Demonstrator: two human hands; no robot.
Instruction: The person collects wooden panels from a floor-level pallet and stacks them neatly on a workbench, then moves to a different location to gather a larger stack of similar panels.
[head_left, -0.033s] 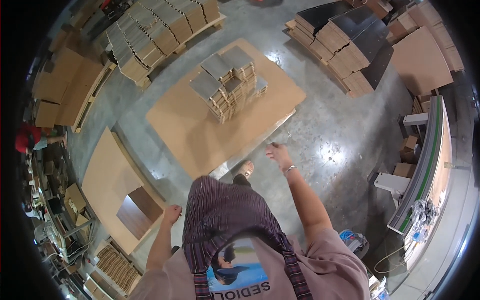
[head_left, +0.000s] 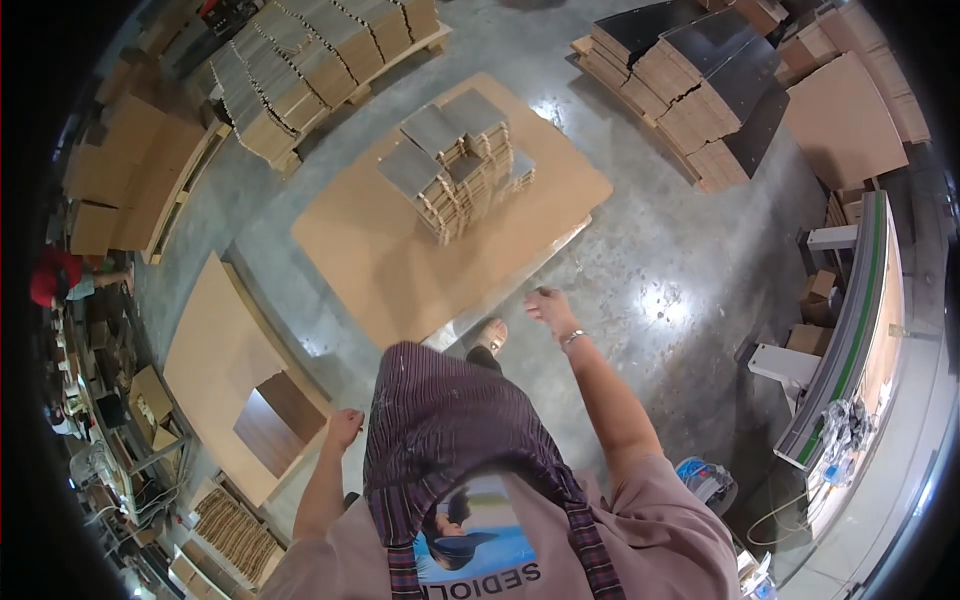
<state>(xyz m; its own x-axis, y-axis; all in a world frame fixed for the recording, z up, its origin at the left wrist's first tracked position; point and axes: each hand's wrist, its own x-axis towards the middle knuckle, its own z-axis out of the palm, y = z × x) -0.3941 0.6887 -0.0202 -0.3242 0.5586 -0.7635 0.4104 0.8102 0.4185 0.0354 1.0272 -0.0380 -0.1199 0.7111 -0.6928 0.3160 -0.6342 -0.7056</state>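
Loosely, the right hand (head_left: 549, 308) curls half-open near the cardboard (head_left: 360, 255) under stacked boards (head_left: 438, 132); the left hand (head_left: 346, 427) is near a brown panel (head_left: 282, 424), whether closed I cannot tell.

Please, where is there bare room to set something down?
Free: the large brown sheet from its near edge to the board stack; the floor between the right hand and green-striped rail. Crowded: upper corners with grey-topped stacks and dark panels, plus the cluttered far left.

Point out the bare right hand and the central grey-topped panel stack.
Bare right hand (head_left: 547, 308): head view, middle of the hand.
Central grey-topped panel stack (head_left: 466, 190): head view, side, on stacked edges.
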